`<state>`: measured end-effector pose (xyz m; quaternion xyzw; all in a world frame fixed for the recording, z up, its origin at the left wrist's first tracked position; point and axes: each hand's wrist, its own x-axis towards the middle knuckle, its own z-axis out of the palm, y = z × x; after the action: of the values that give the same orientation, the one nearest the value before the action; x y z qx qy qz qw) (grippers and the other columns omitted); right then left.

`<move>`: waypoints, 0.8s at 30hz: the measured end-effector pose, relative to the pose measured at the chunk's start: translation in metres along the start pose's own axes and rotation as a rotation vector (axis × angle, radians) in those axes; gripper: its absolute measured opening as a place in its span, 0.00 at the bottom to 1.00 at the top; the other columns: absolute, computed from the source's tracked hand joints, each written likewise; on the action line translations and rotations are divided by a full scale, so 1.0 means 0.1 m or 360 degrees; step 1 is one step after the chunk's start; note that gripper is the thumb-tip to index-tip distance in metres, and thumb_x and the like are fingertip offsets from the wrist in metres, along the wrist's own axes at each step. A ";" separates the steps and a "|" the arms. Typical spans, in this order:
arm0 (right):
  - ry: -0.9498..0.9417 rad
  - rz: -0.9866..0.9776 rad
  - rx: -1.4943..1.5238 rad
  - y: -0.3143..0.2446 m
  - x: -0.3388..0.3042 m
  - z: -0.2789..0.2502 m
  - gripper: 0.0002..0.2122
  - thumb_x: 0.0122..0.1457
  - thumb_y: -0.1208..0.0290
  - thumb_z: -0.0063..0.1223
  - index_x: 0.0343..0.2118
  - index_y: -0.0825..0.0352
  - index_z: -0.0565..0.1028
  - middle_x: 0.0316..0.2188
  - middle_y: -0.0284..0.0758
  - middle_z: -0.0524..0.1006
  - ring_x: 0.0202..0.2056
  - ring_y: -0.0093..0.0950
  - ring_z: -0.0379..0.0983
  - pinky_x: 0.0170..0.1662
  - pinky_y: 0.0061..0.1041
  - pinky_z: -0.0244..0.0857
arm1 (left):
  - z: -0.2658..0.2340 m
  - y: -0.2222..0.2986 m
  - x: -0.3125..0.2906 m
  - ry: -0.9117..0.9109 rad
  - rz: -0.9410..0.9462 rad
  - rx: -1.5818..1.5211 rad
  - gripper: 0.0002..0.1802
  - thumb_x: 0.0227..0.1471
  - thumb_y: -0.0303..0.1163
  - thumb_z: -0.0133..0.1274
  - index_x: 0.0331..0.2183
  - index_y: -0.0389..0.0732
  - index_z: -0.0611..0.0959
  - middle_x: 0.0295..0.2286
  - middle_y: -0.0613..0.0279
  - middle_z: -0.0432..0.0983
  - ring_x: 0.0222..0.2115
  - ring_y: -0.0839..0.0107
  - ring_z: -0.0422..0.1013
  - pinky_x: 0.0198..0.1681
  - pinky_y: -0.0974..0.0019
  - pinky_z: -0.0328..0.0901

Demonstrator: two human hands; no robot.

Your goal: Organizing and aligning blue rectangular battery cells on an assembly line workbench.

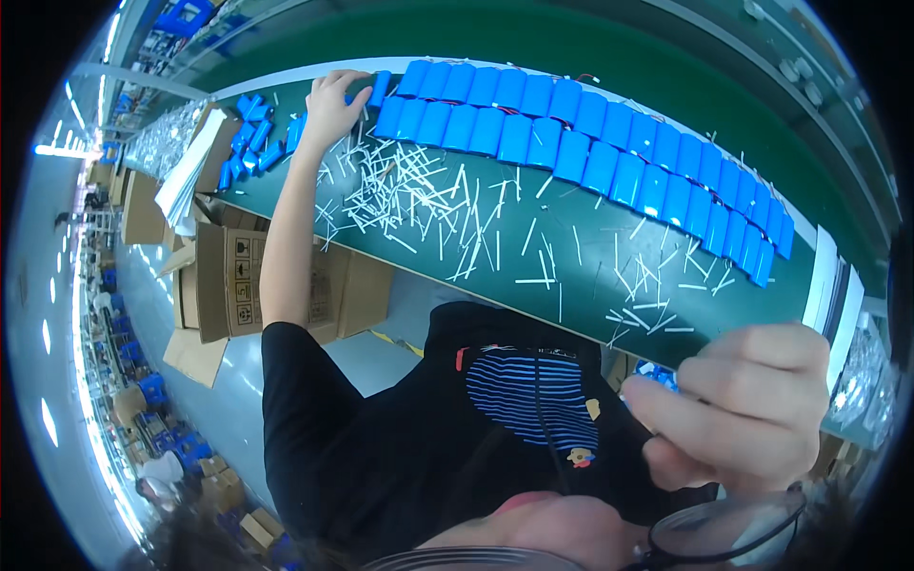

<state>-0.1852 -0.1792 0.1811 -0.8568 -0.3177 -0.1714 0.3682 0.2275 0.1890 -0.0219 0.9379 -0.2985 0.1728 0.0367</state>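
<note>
At the far left part of the green bench, my left hand (333, 107) is closed round a blue shrink-wrapped battery pack (359, 93), mostly covered by the fingers. Beside it stands another blue pack (380, 88), at the left end of two long rows of battery packs (519, 138) that curve off to the right. Thin wires show at some packs. My right hand (743, 409) is raised close to the camera at the lower right, off the bench, with its fingers curled in. Whatever it may hold is hidden.
Many thin white strips (405, 190) lie scattered along the near side of the green bench (447, 252). Loose blue packs (249, 138) are heaped at its left end, beside white sheets (195, 171). Open cardboard boxes (214, 276) stand below. White sheets (821, 295) lie at the right.
</note>
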 end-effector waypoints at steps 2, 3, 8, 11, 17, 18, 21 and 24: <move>0.0059 -0.0130 -0.0174 0.08 0.01 0.00 0.08 0.57 0.67 0.63 0.30 0.66 0.87 0.21 0.27 0.75 0.18 0.20 0.64 0.25 0.18 0.60 | 0.03 -0.15 -0.11 0.0129 -0.0081 -0.0101 0.20 0.67 0.48 0.56 0.54 0.50 0.86 0.51 0.61 0.82 0.52 0.54 0.74 0.56 0.55 0.67; 0.0113 -0.0266 -0.0244 0.17 0.01 0.01 0.06 0.55 0.70 0.63 0.29 0.65 0.87 0.21 0.27 0.75 0.18 0.20 0.63 0.23 0.18 0.58 | 0.02 -0.24 -0.19 0.0225 -0.0105 -0.0137 0.21 0.67 0.49 0.55 0.55 0.50 0.86 0.51 0.62 0.82 0.53 0.53 0.73 0.57 0.54 0.66; 0.0410 -0.0673 0.0329 0.48 -0.08 -0.10 0.06 0.51 0.77 0.61 0.27 0.56 0.85 0.20 0.26 0.76 0.18 0.20 0.62 0.19 0.17 0.54 | -0.05 -0.65 -0.56 0.0227 -0.0208 -0.0078 0.27 0.65 0.58 0.56 0.59 0.58 0.83 0.58 0.63 0.76 0.58 0.53 0.69 0.62 0.47 0.60; 0.0432 -0.0714 0.0225 0.56 -0.05 -0.07 0.07 0.58 0.75 0.55 0.27 0.57 0.83 0.22 0.27 0.78 0.21 0.22 0.65 0.27 0.22 0.60 | -0.07 -0.76 -0.78 0.0144 -0.0098 -0.0044 0.34 0.62 0.65 0.56 0.63 0.60 0.79 0.61 0.63 0.72 0.60 0.54 0.66 0.64 0.47 0.58; 0.0294 -0.0376 0.0112 0.14 0.24 0.15 0.06 0.64 0.72 0.52 0.31 0.60 0.80 0.25 0.26 0.80 0.26 0.24 0.69 0.38 0.27 0.65 | -0.03 -0.88 -0.71 -0.0093 0.0097 -0.0004 0.47 0.56 0.73 0.58 0.69 0.62 0.72 0.64 0.61 0.66 0.62 0.55 0.63 0.66 0.47 0.57; 0.0253 -0.0323 0.0131 0.12 0.30 0.20 0.05 0.64 0.72 0.52 0.32 0.60 0.79 0.25 0.26 0.81 0.26 0.24 0.70 0.38 0.27 0.65 | -0.03 -0.90 -0.68 -0.0209 0.0071 0.0026 0.49 0.54 0.74 0.59 0.70 0.62 0.70 0.65 0.61 0.64 0.62 0.55 0.63 0.66 0.47 0.58; 0.0344 -0.0427 0.0187 0.18 0.48 0.39 0.04 0.63 0.71 0.54 0.36 0.61 0.79 0.26 0.27 0.81 0.26 0.24 0.70 0.38 0.27 0.65 | 0.01 -0.96 -0.58 -0.0166 0.0122 0.0073 0.50 0.53 0.76 0.59 0.69 0.61 0.71 0.62 0.60 0.66 0.62 0.55 0.63 0.66 0.48 0.58; 0.0458 -0.0539 0.0228 0.23 0.58 0.56 0.06 0.62 0.70 0.55 0.40 0.63 0.78 0.26 0.28 0.80 0.25 0.25 0.70 0.38 0.27 0.66 | 0.13 -0.98 -0.55 -0.0216 0.0150 0.0091 0.52 0.51 0.78 0.59 0.69 0.61 0.71 0.60 0.59 0.67 0.61 0.55 0.64 0.65 0.49 0.58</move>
<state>-0.1232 -0.1258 0.1623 -0.7297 -0.4125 -0.3282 0.4355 0.2457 0.2969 -0.0496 0.9330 -0.3391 0.1188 -0.0186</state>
